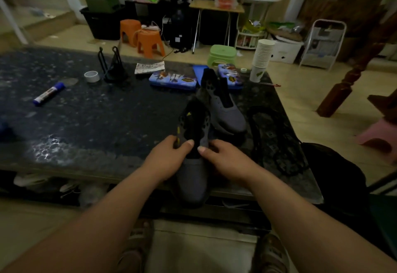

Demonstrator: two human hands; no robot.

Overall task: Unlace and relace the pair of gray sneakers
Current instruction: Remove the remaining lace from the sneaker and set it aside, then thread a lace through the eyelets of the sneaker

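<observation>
A gray sneaker point(193, 178) with a black tongue lies at the near edge of the dark stone table point(96, 118), toe pointing toward me and hanging over the edge. My left hand point(169, 154) grips its left eyelet flap, thumb on the tongue. My right hand point(223, 156) grips the right flap, thumb beside the tongue. No lace shows in its eyelets. The second gray sneaker point(223, 107) lies behind it, also without a visible lace. Dark laces point(277, 141) lie in a loose heap on the table to the right.
On the table are a blue glue stick point(49, 94), a tape roll point(92, 76), a black wire stand point(111, 64), two blue tins point(173, 80) and stacked paper cups point(261, 58). Orange, green and pink stools stand on the floor beyond.
</observation>
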